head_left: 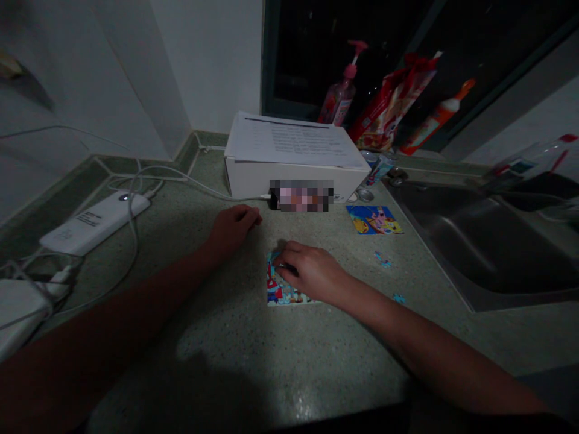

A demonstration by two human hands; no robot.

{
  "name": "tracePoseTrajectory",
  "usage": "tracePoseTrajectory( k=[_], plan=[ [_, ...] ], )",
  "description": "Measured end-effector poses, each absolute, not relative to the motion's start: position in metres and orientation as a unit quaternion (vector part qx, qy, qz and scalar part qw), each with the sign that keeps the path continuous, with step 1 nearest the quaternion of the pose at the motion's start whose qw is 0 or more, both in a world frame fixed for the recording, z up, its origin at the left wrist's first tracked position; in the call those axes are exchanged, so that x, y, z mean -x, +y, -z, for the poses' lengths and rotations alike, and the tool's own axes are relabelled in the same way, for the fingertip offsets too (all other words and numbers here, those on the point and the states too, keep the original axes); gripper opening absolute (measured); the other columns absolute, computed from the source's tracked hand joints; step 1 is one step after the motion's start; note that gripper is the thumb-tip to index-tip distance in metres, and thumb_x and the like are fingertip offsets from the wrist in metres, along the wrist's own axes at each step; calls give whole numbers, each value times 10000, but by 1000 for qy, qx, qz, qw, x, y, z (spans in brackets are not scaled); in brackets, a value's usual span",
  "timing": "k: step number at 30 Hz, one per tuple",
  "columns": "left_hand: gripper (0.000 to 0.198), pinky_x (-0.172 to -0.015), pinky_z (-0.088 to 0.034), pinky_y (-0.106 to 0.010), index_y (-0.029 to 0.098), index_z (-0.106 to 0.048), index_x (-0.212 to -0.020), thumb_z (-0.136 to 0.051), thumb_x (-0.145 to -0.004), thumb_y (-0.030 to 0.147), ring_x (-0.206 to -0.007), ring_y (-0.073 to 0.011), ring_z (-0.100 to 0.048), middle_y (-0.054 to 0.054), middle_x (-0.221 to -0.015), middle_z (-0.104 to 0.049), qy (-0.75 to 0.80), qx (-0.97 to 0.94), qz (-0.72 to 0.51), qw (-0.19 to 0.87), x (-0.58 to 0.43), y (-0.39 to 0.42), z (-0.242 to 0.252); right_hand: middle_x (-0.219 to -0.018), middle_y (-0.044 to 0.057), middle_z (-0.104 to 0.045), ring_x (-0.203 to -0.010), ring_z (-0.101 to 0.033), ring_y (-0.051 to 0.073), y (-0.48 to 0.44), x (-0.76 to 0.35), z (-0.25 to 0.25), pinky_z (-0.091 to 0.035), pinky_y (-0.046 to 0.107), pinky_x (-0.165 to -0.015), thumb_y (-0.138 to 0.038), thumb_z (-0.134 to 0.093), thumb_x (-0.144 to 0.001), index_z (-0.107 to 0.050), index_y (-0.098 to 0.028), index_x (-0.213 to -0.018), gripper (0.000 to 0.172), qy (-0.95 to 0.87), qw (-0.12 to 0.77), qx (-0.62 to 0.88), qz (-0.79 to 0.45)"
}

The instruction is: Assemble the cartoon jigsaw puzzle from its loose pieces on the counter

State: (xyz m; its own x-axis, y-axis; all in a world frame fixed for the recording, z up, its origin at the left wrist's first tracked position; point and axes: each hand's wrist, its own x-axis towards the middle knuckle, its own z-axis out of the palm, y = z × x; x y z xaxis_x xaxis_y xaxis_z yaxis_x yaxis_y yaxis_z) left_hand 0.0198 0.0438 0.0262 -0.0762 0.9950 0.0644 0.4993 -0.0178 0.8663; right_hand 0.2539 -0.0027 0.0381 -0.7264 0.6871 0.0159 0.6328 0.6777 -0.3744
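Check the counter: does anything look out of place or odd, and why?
Two loose puzzle pieces lie scattered on the counter, right of the puzzle under the right hand, one near the sink edge. A joined puzzle section sits apart, beside the white box.

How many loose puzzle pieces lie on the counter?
2. One loose piece lies near the cartoon card; the other piece beside the right forearm. The right hand may hide more.

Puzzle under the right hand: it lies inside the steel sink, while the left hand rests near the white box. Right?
No. The head view shows the puzzle on the countertop, beside the sink, not inside it. The right hand covers it; the left hand rests near the white box.
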Motion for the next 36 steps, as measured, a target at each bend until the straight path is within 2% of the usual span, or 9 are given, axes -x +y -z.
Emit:
tracePoseTrajectory(
  k=[12, 36],
  plan=[
    [358, -774, -472, -351, 237, -683, -730, -543, -966, 468, -748, -207, -618, -10, -727, -694, 624, -605, -378, 319, -20, 43, -28, -1029, 50, -732, -898, -667, 180, -1, -254, -39, -439, 303, -764, -156, -626, -1047, -810, -198, -1017, 191, -908, 83, 368, -181],
    [377, -776, -511, -377, 260, -679, -713, -547, -955, 517, -762, -233, -666, -20, -736, -715, 624, -603, -384, 316, -19, 44, -24, -983, 41, -692, -840, -613, 162, 0, -257, -40, -378, 303, -720, -153, -599, -1055, -777, -183, -948, 210, -909, 91, 375, -156]
  ],
)
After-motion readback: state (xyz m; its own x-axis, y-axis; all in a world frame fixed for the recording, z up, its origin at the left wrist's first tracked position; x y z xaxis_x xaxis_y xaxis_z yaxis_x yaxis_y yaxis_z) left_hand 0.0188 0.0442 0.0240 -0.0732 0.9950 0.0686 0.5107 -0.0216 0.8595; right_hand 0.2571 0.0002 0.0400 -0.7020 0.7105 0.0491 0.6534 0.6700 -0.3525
